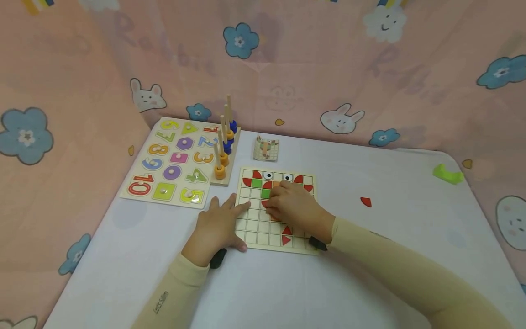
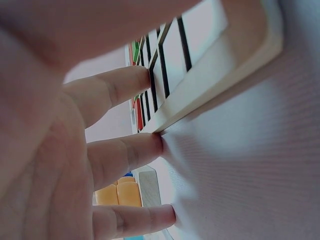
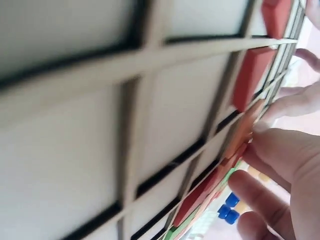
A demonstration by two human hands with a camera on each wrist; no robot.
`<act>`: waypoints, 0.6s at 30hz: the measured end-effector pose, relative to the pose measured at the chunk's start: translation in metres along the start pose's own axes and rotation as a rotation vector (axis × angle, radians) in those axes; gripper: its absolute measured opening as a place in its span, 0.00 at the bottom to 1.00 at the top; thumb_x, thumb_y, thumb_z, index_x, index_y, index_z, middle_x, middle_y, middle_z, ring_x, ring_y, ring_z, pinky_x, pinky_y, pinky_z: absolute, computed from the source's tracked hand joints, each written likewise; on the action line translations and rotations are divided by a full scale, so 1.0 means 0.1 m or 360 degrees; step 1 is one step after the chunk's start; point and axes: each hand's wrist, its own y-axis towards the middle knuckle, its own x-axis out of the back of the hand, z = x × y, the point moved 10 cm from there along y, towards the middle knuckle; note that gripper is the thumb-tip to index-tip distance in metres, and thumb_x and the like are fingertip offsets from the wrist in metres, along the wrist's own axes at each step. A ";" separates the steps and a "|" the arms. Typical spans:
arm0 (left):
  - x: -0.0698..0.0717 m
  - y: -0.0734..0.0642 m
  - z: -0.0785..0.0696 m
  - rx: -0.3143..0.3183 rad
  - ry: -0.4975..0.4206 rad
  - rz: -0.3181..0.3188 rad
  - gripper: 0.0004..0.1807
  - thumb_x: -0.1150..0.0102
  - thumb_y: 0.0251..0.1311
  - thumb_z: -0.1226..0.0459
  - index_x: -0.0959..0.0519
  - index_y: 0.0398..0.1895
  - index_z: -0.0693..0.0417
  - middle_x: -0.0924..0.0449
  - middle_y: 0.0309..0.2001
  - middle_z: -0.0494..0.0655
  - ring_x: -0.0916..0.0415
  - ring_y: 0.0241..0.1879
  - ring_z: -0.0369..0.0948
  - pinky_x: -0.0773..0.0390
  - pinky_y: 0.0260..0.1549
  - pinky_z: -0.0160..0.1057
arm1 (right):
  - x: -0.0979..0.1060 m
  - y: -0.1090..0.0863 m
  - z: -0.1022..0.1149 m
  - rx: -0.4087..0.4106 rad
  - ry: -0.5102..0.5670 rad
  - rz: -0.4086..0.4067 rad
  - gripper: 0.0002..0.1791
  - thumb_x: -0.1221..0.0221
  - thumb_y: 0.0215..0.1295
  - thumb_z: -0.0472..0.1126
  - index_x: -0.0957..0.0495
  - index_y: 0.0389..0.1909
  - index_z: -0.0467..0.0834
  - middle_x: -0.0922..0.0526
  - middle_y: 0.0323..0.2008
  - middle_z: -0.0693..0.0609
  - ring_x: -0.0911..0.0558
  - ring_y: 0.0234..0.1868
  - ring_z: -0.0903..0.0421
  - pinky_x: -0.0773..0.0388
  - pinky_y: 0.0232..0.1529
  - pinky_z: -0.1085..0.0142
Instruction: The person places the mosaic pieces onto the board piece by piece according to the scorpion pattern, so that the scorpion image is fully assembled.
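A wooden grid board [image 1: 251, 225] lies flat, partly filled with coloured pieces. My left hand [image 1: 215, 228] rests at its left edge, fingers spread; in the left wrist view one fingertip [image 2: 142, 77] is on the grid and others touch the cloth. Over the middle of the board, my right hand [image 1: 297, 204] pinches a small red quarter-circle piece [image 1: 265, 204] at its fingertips. Orange pieces [image 3: 246, 127] sit under and beside that hand, partly hidden. Green squares [image 1: 256, 183], round eye pieces [image 1: 268, 175] and red triangles [image 1: 286, 240] lie in cells.
A loose red quarter-circle [image 1: 366, 202] lies right of the board. Behind it is a small pattern card [image 1: 266, 149]. A number puzzle board [image 1: 144, 205] and a peg stand with rings [image 1: 220, 172] stand left. A bright green piece [image 1: 448, 174] lies far right.
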 end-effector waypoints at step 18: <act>-0.01 0.00 -0.01 -0.0007 -0.0018 -0.0004 0.63 0.11 0.36 0.42 0.33 0.81 0.33 0.44 0.83 0.54 0.47 0.76 0.70 0.28 0.57 0.72 | 0.00 -0.13 -0.04 -0.0347 0.0194 0.0059 0.18 0.31 0.70 0.50 0.09 0.54 0.45 0.16 0.42 0.52 0.23 0.46 0.52 0.24 0.51 0.57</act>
